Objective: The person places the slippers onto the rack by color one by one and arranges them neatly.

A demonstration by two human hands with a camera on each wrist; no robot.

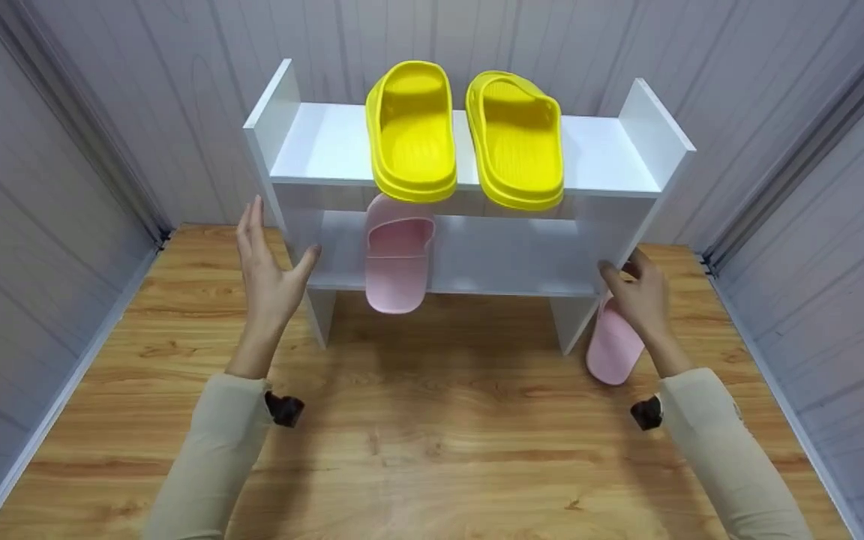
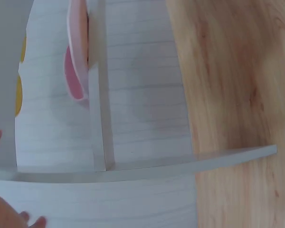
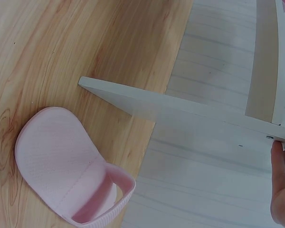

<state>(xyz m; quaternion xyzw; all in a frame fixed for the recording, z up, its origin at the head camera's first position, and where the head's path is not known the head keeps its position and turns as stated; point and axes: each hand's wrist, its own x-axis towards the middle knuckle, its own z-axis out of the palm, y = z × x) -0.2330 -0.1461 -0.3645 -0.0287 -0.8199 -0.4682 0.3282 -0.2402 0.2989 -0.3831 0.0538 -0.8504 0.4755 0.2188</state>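
Note:
A white two-tier shoe rack (image 1: 507, 255) stands against the back wall. My left hand (image 1: 271, 281) is beside its left side panel, fingers extended and thumb spread toward the front edge. At the right side panel (image 3: 180, 111), fingertips of my right hand (image 1: 638, 292) touch the outer face, the thumb at the front edge. Below that hand a pink slipper (image 3: 61, 156) lies on the floor, partly hidden by it in the head view. Another pink slipper (image 1: 397, 262) sits on the lower shelf, toe inward. Two yellow slippers, one left (image 1: 415, 135) and one right (image 1: 518, 142), rest on the top shelf.
Wood-patterned flooring (image 1: 432, 450) extends in front of the rack. Pale panelled walls close in the space at the back, left (image 1: 34, 225) and right (image 1: 829, 225). The heels of the yellow slippers overhang the top shelf's front edge.

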